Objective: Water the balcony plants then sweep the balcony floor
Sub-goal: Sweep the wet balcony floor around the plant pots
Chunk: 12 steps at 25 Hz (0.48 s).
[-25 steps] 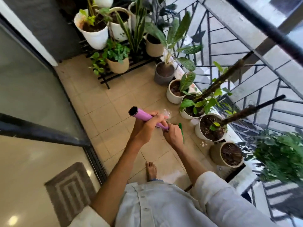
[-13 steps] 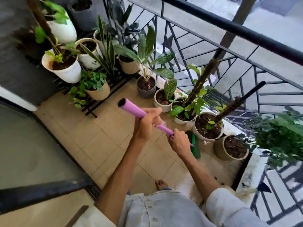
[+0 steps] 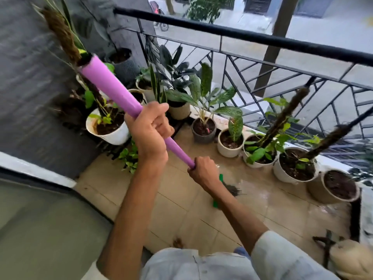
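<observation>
Both hands hold a broom by its purple handle [image 3: 113, 89], which slants from upper left down to the floor. My left hand [image 3: 150, 131] grips the handle high up. My right hand [image 3: 203, 171] grips it lower, near the green broom head [image 3: 219, 190], whose dark bristles [image 3: 232, 188] touch the tan tiled floor [image 3: 181, 211]. Potted plants line the railing: a grey pot [image 3: 202, 131], a cream pot [image 3: 229, 146] and white pots [image 3: 290, 172] with dark soil. The tiles near the pots look wet.
A black metal railing [image 3: 252, 39] runs along the far and right side. More pots, one white [image 3: 109, 130], crowd a rack at the back left by the grey wall [image 3: 30, 98]. A glass door [image 3: 40, 229] is at the left. A dry twig [image 3: 327, 245] lies at bottom right.
The view has tilted up toward the railing and street. Both hands keep their grip on the broom handle, and the broom head has swept slightly nearer along the floor by the pots.
</observation>
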{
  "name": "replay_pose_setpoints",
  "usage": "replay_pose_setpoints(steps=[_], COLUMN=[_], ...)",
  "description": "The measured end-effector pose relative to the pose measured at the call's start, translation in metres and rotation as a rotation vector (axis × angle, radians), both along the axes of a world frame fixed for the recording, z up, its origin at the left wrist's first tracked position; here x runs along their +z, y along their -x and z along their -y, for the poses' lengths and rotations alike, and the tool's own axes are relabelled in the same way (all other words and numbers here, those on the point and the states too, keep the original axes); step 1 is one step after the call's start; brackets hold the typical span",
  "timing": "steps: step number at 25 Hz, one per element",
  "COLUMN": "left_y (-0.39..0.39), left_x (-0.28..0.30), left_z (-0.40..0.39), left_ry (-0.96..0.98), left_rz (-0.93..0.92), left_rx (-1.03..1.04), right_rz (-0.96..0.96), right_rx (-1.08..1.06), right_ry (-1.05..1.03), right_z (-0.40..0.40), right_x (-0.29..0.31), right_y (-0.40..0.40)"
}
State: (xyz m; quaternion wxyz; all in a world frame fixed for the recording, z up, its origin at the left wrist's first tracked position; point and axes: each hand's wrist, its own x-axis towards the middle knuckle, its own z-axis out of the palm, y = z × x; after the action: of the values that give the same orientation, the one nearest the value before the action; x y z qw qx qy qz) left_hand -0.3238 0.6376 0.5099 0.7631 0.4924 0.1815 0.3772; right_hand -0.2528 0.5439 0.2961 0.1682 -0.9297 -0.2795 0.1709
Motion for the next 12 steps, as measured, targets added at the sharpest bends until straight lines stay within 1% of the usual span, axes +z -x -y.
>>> replay_pose_setpoints(steps=[2, 4, 5, 6, 8, 9, 11, 12], left_y=[0.008, 0.008, 0.006, 0.002, -0.011, -0.017, -0.035, -0.047], left_x=[0.018, 0.036, 0.043, 0.052, 0.068, 0.075, 0.083, 0.084], left_z=[-0.044, -0.089, -0.109, -0.127, -0.151, -0.158, -0.162, -0.160], left_ry=[-0.082, -0.171, -0.214, -0.239, -0.242, -0.267, -0.368, -0.384], left_rz=[0.013, 0.042, 0.051, 0.057, 0.053, 0.034, -0.063, -0.107], left_rx=[-0.105, -0.352, -0.467, -0.534, -0.507, -0.447, -0.297, -0.221], right_rz=[-0.041, -0.045, -0.016, 0.021, 0.097, 0.114, 0.153, 0.177], right_rx=[0.143, 0.295, 0.336, 0.357, 0.368, 0.353, 0.266, 0.229], right_ry=[-0.011, -0.035, -0.064, -0.090, -0.120, -0.124, -0.114, -0.116], right_z=[-0.041, -0.080, -0.098, -0.116, -0.146, -0.160, -0.184, -0.195], right_x=[0.009, 0.017, 0.020, 0.023, 0.027, 0.027, 0.024, 0.020], right_y=[0.006, 0.009, 0.010, 0.011, 0.009, 0.006, -0.008, -0.015])
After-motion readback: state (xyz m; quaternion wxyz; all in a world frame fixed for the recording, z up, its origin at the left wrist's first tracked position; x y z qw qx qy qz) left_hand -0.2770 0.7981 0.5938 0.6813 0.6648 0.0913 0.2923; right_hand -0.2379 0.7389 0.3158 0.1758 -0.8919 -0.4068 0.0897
